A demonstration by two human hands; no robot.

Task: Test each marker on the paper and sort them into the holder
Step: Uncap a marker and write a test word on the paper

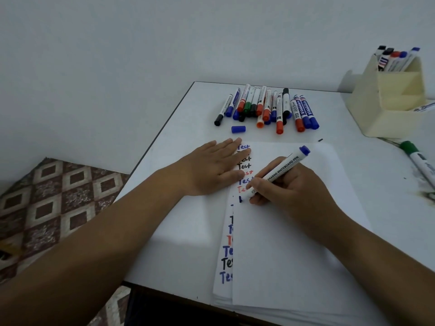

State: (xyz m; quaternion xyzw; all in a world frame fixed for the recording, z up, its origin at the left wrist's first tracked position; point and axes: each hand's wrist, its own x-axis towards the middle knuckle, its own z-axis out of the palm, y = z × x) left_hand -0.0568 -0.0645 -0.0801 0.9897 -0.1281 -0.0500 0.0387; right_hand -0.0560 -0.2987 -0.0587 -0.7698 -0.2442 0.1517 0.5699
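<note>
My right hand (289,184) grips a blue whiteboard marker (280,171) with its tip down on the top sheet of paper (294,243), under a column of "Test" words in blue, black and red. My left hand (211,168) lies flat with straight fingers on the paper's upper left corner. A loose blue cap (238,129) sits beyond my left hand. A pile of several capped markers (266,107) lies at the table's far side. The cream holder (388,97) at the far right has several markers standing in its back compartment.
A green marker (419,158) lies on the table at the right edge, near a smudged patch. More written sheets stick out under the top one. The white table (179,227) ends at the left, over a patterned floor covering (54,201). A white wall stands behind.
</note>
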